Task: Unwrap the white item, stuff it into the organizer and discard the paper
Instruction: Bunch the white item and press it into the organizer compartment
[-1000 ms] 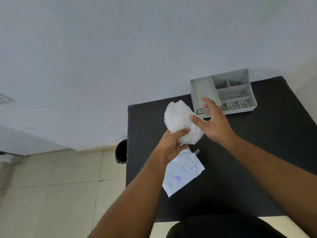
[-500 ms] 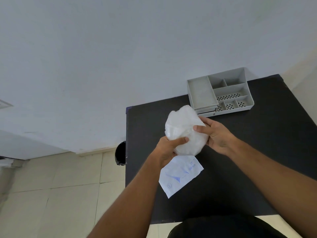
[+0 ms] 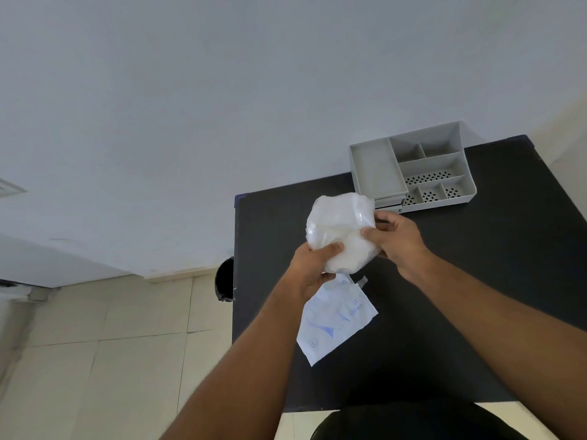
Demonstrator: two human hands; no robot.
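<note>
Fingers [image 3: 330, 249] of both hands around white item [image 3: 340, 230] (above table [image 3: 476, 281]).

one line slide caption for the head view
Both hands grip a white bundle above a black table; printed paper hangs below, gray organizer behind.

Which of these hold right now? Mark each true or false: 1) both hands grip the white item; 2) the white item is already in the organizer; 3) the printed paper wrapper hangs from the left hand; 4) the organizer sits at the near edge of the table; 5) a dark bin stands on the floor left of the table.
1) True: the left hand and right hand both grip the white item.
2) False: it is held above the table; the organizer looks empty.
3) True: the paper wrapper hangs below that hand.
4) False: it sits at the far edge, by the wall.
5) True: the bin is there.
</note>
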